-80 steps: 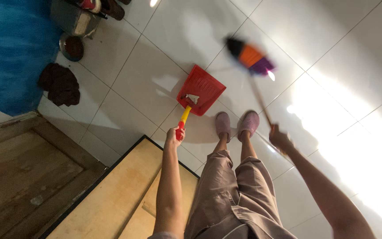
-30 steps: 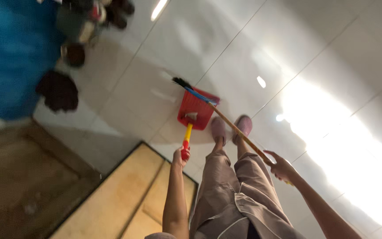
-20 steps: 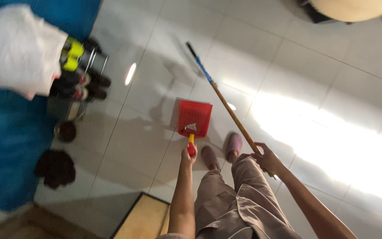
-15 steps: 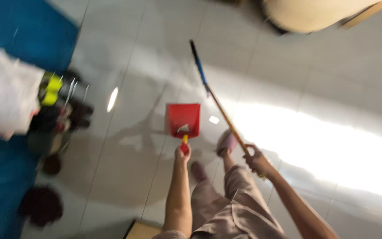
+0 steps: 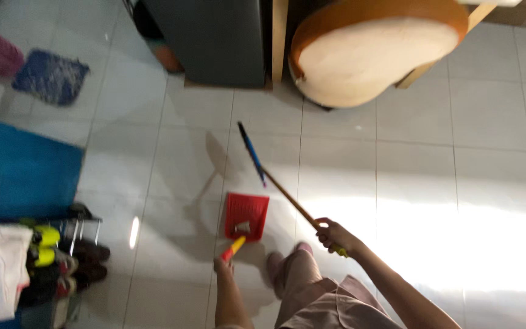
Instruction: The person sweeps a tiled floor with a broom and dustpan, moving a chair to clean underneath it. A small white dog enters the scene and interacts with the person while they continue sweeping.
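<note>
– What do the hands hold?
– The left hand grips the yellow handle of a red plastic dustpan above the white tiled floor. The right hand is closed around a wooden broom stick with a blue end, angled over the dustpan.

Setting was a home interior, a lived-in room. Floor of pale glossy tiles. Blue mat at left, small patterned rug far left. Shoe rack with footwear near left. Dark cabinet and round cushioned seat on the far side.
</note>
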